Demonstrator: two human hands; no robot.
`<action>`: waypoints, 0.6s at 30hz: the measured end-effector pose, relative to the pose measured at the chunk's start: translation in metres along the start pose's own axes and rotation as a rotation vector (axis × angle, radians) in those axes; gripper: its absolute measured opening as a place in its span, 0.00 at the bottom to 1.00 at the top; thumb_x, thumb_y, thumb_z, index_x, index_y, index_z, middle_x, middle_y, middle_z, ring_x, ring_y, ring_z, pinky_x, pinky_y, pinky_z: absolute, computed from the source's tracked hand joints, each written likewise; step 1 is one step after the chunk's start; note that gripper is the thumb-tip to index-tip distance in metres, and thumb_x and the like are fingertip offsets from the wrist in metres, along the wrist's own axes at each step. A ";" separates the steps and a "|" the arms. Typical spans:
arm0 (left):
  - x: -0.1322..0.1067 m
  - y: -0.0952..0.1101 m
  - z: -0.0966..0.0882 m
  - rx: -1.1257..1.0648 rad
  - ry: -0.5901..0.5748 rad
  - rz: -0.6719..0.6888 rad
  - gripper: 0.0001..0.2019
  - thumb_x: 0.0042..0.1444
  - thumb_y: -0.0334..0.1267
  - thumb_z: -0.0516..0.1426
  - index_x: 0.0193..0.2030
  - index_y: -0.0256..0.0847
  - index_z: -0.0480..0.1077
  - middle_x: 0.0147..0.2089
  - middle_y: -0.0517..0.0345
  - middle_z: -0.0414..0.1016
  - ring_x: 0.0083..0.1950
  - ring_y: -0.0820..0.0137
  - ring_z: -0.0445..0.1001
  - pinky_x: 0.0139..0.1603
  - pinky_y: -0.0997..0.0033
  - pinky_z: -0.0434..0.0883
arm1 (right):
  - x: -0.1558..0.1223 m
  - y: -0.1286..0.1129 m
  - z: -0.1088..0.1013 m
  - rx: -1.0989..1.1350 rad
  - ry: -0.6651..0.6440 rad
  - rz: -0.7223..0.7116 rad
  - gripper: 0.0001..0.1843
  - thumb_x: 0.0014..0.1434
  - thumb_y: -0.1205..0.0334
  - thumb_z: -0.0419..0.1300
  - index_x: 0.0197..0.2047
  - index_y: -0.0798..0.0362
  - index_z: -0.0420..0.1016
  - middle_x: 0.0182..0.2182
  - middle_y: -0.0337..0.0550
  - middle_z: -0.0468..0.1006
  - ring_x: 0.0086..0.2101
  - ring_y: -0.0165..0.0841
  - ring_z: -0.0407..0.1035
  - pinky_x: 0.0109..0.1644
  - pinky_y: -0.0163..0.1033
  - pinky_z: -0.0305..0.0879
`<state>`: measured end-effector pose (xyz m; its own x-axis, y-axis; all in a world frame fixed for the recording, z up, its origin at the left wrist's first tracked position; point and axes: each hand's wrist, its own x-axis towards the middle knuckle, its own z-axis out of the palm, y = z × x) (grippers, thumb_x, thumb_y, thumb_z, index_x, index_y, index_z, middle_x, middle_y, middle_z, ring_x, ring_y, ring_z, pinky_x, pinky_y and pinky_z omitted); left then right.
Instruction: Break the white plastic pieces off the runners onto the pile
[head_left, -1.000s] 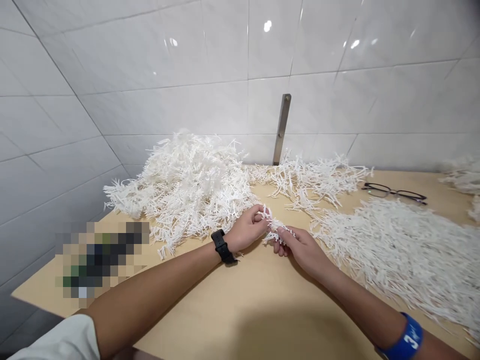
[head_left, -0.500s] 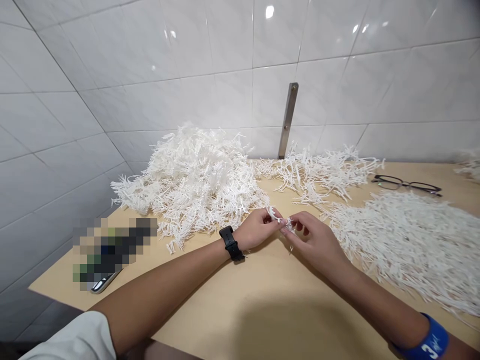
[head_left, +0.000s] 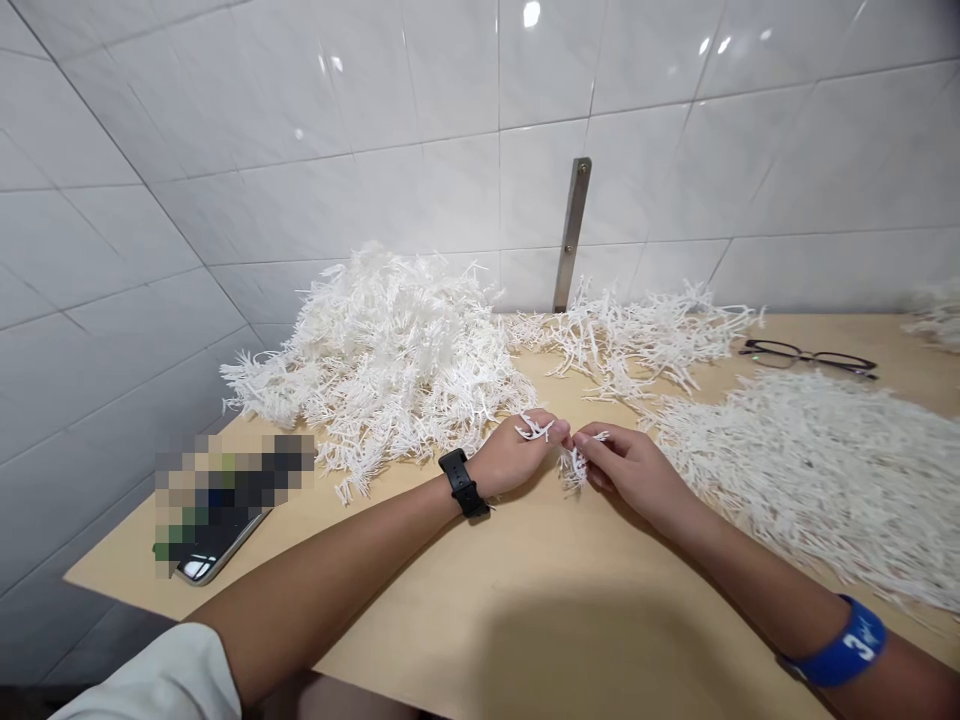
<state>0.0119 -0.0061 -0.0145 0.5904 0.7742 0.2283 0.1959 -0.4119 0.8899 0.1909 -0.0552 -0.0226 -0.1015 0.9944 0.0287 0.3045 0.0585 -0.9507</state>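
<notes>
With the right hand [head_left: 637,472] I am gripping a wiry white bunch [head_left: 575,468], and with the left hand [head_left: 514,456] a forked sprig [head_left: 534,432], over the tan tabletop [head_left: 420,600], a bristly heap [head_left: 397,350] and a flatter pile [head_left: 825,480] flanking them, glasses [head_left: 806,357] lying beyond.

Right fingers [head_left: 611,463] partly hide the white strands [head_left: 574,470], and pixelation blurs much of the phone [head_left: 229,552].
</notes>
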 end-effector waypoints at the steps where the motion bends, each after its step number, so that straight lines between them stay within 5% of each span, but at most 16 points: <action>1: 0.000 0.000 0.000 0.024 0.019 0.019 0.18 0.65 0.49 0.49 0.33 0.38 0.71 0.36 0.55 0.72 0.41 0.69 0.71 0.49 0.69 0.67 | 0.001 0.001 0.000 0.037 -0.007 0.020 0.25 0.60 0.38 0.57 0.29 0.53 0.72 0.16 0.33 0.64 0.20 0.28 0.57 0.26 0.35 0.54; 5: 0.000 0.000 0.002 0.041 0.024 0.050 0.14 0.64 0.46 0.53 0.34 0.38 0.69 0.40 0.54 0.74 0.43 0.68 0.71 0.49 0.69 0.67 | 0.003 0.004 -0.001 0.166 -0.010 0.018 0.25 0.55 0.37 0.61 0.36 0.54 0.75 0.19 0.36 0.69 0.22 0.30 0.63 0.29 0.37 0.62; 12: -0.004 0.000 0.004 0.153 -0.028 -0.112 0.16 0.57 0.51 0.59 0.41 0.40 0.70 0.32 0.62 0.73 0.33 0.72 0.67 0.36 0.74 0.63 | 0.006 0.006 0.000 0.161 0.009 0.009 0.17 0.54 0.46 0.63 0.37 0.52 0.71 0.25 0.39 0.75 0.27 0.32 0.69 0.34 0.38 0.65; 18: -0.002 0.001 0.002 0.219 -0.041 -0.099 0.15 0.59 0.49 0.56 0.35 0.38 0.71 0.30 0.61 0.71 0.32 0.73 0.65 0.33 0.74 0.60 | 0.000 0.002 0.003 -0.171 0.061 -0.062 0.08 0.58 0.55 0.56 0.35 0.50 0.70 0.25 0.37 0.74 0.28 0.33 0.68 0.34 0.38 0.61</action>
<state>0.0124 -0.0091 -0.0146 0.5901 0.7978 0.1236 0.4173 -0.4325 0.7992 0.1886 -0.0557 -0.0250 -0.0688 0.9916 0.1092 0.4569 0.1286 -0.8802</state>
